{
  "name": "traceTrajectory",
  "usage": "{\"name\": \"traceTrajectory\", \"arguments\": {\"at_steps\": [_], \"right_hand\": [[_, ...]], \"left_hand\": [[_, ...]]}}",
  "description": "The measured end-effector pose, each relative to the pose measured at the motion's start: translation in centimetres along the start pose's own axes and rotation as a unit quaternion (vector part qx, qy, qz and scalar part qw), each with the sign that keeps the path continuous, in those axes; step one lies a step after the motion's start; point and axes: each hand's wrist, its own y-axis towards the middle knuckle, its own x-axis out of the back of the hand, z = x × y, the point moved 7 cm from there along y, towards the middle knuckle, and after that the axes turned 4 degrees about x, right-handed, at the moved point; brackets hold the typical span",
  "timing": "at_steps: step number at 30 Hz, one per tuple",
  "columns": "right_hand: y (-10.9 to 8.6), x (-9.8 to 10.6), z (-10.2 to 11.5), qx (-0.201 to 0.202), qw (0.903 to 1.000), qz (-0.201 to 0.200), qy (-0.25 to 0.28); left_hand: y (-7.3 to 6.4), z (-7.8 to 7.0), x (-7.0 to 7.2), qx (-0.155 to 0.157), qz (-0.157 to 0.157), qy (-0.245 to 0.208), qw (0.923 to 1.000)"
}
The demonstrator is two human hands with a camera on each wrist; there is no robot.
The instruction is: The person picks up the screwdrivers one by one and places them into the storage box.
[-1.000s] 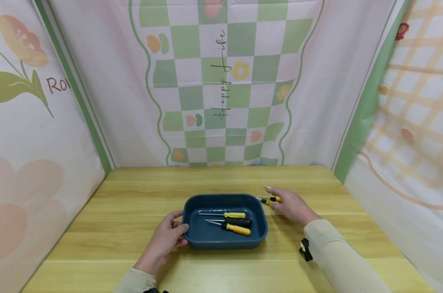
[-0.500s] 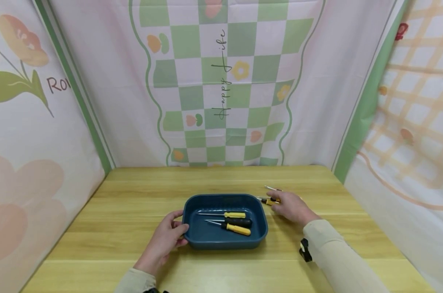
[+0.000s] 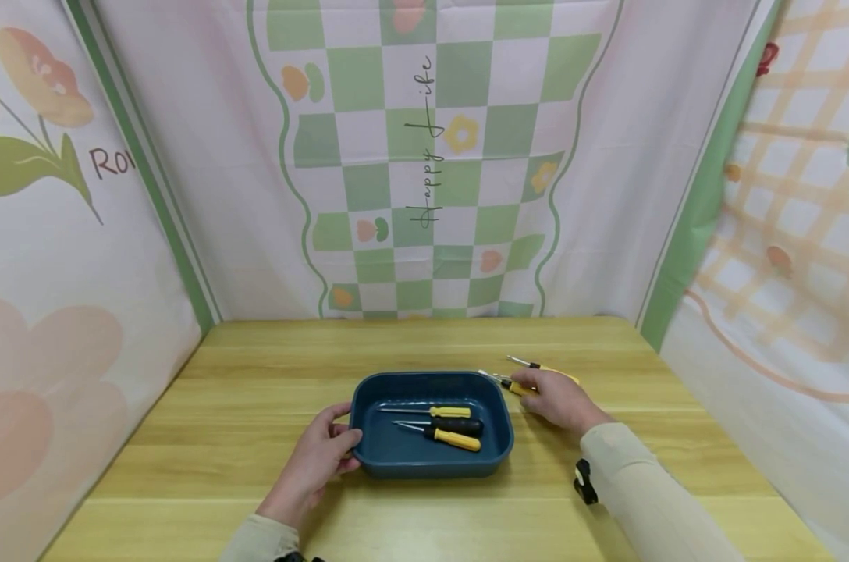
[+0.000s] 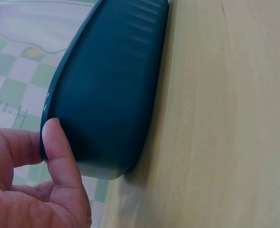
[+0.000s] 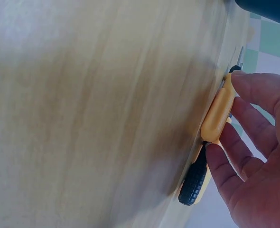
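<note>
A dark blue rectangular tray [image 3: 431, 471] stands on the wooden table. My left hand [image 3: 319, 449] pinches its left end, thumb on the rim in the left wrist view [image 4: 59, 156]. Inside lie a yellow-handled screwdriver [image 3: 449, 412], a black-handled screwdriver [image 3: 460, 426] and an orange-yellow screwdriver [image 3: 456, 440]. Just right of the tray, my right hand [image 3: 561, 398] pinches the yellow handle of a screwdriver [image 5: 218, 113] between thumb and fingers, its shank pointing toward the tray's rim. Against that hand's fingertips lies a screwdriver with a ribbed black handle [image 5: 193, 183].
Beyond the right hand lies another yellow-handled screwdriver [image 3: 523, 362] on the table [image 3: 277, 367]. Printed cloth hangs at the back [image 3: 460, 179] and along both sides.
My right fingers have drawn back slightly from the far screwdriver, uncovering more of it, and gripped a nearer one, whose shank has shifted left toward the tray. The left hand and tray stay put.
</note>
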Motion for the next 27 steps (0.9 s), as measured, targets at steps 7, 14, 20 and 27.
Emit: {"name": "traceTrajectory", "arguments": {"at_steps": [7,14,20,27], "right_hand": [[0.0,0.1,0.4,0.01,0.9999,0.0,-0.014],[0.1,-0.2,0.3,-0.003,0.9997,0.008,-0.024],[0.1,-0.5,0.1,-0.019,0.9993,0.015,-0.029],[0.3,-0.9,-0.3,-0.026,0.999,0.017,-0.033]], "left_hand": [[0.1,0.0,0.1,-0.002,0.0,-0.002,1.0],[0.2,0.2,0.0,-0.001,0.005,-0.002,1.0],[0.1,0.1,0.0,-0.001,0.004,-0.004,1.0],[0.1,0.1,0.1,-0.004,0.002,-0.003,1.0]]}}
